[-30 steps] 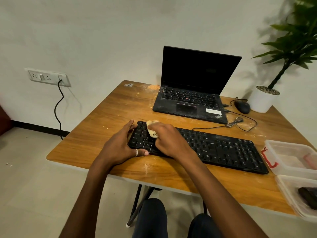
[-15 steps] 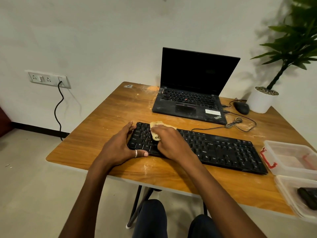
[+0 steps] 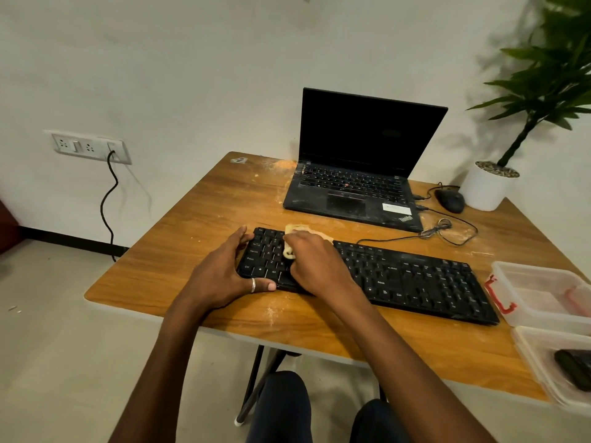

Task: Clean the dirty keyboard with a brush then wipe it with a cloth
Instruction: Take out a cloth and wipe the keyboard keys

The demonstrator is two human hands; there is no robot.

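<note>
From the head camera, a black wired keyboard (image 3: 415, 279) lies across a wooden counter (image 3: 192, 238) dusted with pale powder. The left hand (image 3: 224, 273), with a ring on its thumb, clasps the keyboard's left end: the thumb lies along the front edge and the fingers reach round the far corner. The right hand (image 3: 316, 263) is curled over a pale yellow cloth (image 3: 295, 230) and presses it onto the keys near the left end, the cloth bunched under the fingers and poking out past the back edge. Behind stand an open black laptop (image 3: 351, 193), a black mouse (image 3: 451, 201) and a white plant pot (image 3: 486, 187). Two clear plastic tubs (image 3: 543, 292) sit at the right edge, the nearer one holding a dark object (image 3: 572, 369) I cannot identify.
</note>
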